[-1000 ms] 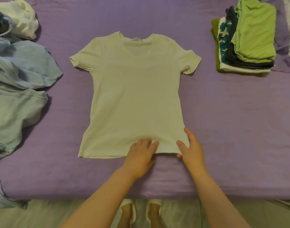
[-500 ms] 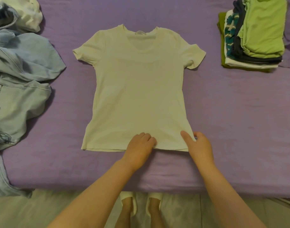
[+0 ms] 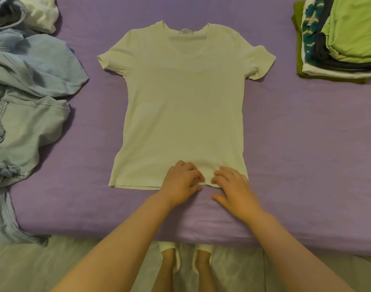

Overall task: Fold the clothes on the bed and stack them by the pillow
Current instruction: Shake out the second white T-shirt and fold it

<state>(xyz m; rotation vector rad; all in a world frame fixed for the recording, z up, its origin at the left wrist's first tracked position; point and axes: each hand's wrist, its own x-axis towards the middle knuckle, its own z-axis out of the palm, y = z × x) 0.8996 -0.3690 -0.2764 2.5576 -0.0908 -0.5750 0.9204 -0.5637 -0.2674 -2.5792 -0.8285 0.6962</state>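
I see the white tee lying flat, face up, mid-bed on the purple sheet, neck away from me, hem near the bed's front edge. Both hands sit at the hem's mid-right stretch. Left hand is curled, fingertips pressed into a small bunch of hem fabric; looks like a pinch, but I can't tell if cloth is really held. Right hand lies more open, fingers spread and bent, tips on the hem, thumb on the sheet below it; no clear grasp. The hem's right corner is hidden behind the right hand.

Neck tag shows as a pale strip; any writing is too small to read.

Room: bare sheet on both sides of the tee, wider to the right, and a strip btwn hem and bed edge.

Left side: crumpled denim, cut off by the frame edge, partly hanging over the bed front. Above it a white garment, also cut off. Far right: folded stack, lime green on top, dark, teal-patterned, white and olive layers below, cropped at top and right. Feet in white slippers on the floor below.
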